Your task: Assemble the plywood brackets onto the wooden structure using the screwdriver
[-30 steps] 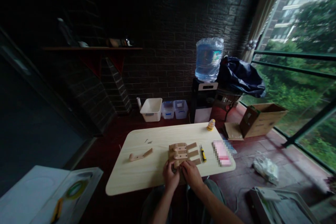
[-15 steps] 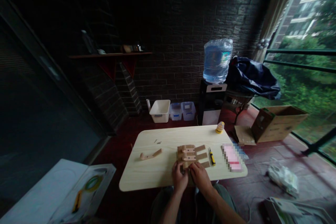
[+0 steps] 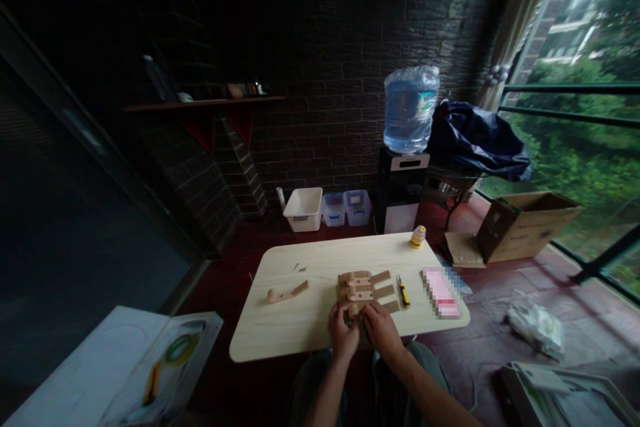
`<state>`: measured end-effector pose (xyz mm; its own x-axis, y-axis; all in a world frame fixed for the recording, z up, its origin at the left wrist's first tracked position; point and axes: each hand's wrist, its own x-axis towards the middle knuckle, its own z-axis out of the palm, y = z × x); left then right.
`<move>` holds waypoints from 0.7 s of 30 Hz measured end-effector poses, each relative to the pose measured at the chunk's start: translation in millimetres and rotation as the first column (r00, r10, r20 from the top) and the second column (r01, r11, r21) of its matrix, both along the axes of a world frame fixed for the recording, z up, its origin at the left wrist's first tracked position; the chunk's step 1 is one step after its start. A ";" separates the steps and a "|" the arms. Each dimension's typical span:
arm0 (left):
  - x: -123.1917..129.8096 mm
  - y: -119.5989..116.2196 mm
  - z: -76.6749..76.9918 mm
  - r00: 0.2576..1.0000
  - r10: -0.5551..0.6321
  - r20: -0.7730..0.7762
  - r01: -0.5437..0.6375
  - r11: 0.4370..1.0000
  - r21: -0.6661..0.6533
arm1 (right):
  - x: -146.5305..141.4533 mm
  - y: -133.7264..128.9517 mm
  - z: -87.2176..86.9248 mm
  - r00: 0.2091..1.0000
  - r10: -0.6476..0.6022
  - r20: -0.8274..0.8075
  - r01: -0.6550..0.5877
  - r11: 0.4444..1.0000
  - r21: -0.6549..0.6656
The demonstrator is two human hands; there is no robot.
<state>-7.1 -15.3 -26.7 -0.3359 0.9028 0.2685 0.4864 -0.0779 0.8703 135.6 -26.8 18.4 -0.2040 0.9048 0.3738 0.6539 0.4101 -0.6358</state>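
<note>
A brown leather-like piece with several strap ends sticking out to the right point(image 3: 361, 287) lies on the pale wooden table point(image 3: 280, 337). Light tan tabs with dark dots cross it. My left hand point(image 3: 343, 333) is closed on its near left edge, fingers curled. Close beside, my right hand point(image 3: 383, 329) pinches the same near edge by the lowest strap. What lies between the fingertips is mostly hidden. A yellow and black screwdriver-like tool point(image 3: 404, 293) rests just right of the straps. To the left lies one loose curled strap point(image 3: 289, 294).
A small yellow-capped container point(image 3: 417, 237) stands at the far right corner of the table. A blurred pink item point(image 3: 441, 290) lies near the right edge. Small dark bits point(image 3: 303, 269) lie at the back left. An open white case point(image 3: 165, 360) is low on the left.
The view has shifted slightly. Both hands stay at the near edge of the leather-like piece, with only small finger movement.
</note>
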 end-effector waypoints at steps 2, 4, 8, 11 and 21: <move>-0.3 0.4 0.5 1.000 -0.001 0.003 0.001 1.000 0.000 | 0.1 0.1 -0.1 1.000 0.007 0.004 -0.007 1.000 0.002; -0.4 0.9 0.3 1.000 0.003 0.002 -0.003 1.000 0.004 | 0.2 0.1 -0.8 1.000 0.007 0.009 -0.007 1.000 0.008; 0.1 0.9 2.2 1.000 -0.012 0.005 0.012 1.000 -0.001 | -0.8 0.4 -3.0 1.000 -0.003 0.022 0.003 1.000 0.016; 0.7 0.1 4.9 1.000 -0.010 0.000 0.010 1.000 0.006 | -1.3 1.2 -4.5 0.999 -0.013 0.032 0.013 1.000 0.010; 0.4 0.1 4.4 1.000 -0.001 -0.007 0.002 1.000 0.014 | 0.5 3.1 -3.8 1.000 -0.007 0.013 0.006 1.000 0.003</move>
